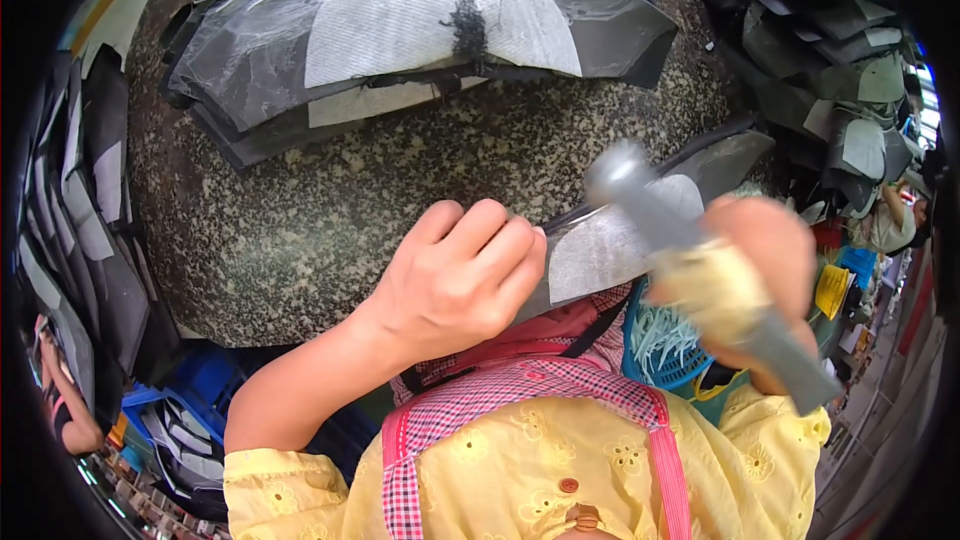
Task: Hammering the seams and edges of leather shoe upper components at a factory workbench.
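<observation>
My right hand, smeared by motion, is wrapped round a hammer. The hammer's handle is dark with a yellow wrapping, and its rounded metal head is over the far edge of a dark grey sheet piece. That piece has a pale fabric-like patch and lies along the near right edge of a speckled stone slab. My left hand is closed at the piece's left end, fingers curled on its edge. The fingertips are mostly hidden beneath the hand.
Stacked dark pieces with a pale half-round patch lie on the slab's far side, with loose black threads on top. More stacks stand left and right. Near the slab are a blue crate and a blue basket of pale strips.
</observation>
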`<action>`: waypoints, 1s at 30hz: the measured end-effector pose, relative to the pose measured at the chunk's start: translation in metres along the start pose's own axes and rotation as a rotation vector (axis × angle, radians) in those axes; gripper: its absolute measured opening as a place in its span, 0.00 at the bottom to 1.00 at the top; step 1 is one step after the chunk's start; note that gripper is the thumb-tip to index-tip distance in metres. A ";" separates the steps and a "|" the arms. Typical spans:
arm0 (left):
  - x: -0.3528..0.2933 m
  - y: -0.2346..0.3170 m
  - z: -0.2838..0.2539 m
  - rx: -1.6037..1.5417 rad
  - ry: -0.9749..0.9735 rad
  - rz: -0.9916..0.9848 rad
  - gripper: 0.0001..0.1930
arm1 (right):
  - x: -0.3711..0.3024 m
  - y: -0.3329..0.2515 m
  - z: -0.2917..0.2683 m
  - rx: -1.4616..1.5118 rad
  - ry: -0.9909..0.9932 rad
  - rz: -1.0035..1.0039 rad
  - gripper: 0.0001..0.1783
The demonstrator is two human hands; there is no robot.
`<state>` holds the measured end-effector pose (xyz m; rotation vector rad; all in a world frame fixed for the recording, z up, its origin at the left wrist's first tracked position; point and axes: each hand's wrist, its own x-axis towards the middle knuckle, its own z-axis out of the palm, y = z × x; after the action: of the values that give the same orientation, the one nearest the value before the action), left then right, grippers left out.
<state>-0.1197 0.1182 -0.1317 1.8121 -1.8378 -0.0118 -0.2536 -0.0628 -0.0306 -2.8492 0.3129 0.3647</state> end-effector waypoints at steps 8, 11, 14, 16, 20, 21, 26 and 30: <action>-0.012 -0.022 -0.010 -0.209 -0.027 -0.065 0.13 | 0.015 0.007 0.020 0.091 0.035 -0.269 0.12; -0.012 -0.016 -0.012 -0.010 -0.025 0.061 0.12 | 0.014 -0.006 -0.004 -0.057 0.382 -0.251 0.12; -0.010 -0.019 -0.011 -0.034 -0.060 0.059 0.13 | 0.011 -0.007 0.032 0.107 0.053 -0.284 0.11; -0.013 -0.029 -0.009 -0.090 -0.068 0.005 0.13 | 0.017 -0.003 0.034 0.026 0.068 -0.308 0.11; -0.020 -0.031 -0.015 -0.231 -0.042 -0.073 0.12 | 0.025 -0.002 0.016 0.048 0.037 -0.280 0.12; -0.020 -0.030 -0.017 -0.165 -0.033 -0.033 0.11 | 0.027 -0.005 0.008 0.016 0.189 -0.299 0.13; -0.019 -0.031 -0.018 -0.076 -0.039 0.033 0.12 | 0.019 -0.017 0.039 -0.026 0.048 -0.347 0.13; -0.026 -0.042 -0.021 -0.195 -0.009 -0.050 0.13 | 0.029 -0.013 0.022 0.047 -0.083 -0.295 0.13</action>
<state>-0.0745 0.1458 -0.1396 1.7236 -1.7322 -0.2105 -0.2275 -0.0496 -0.0560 -2.7679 -0.1135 0.4065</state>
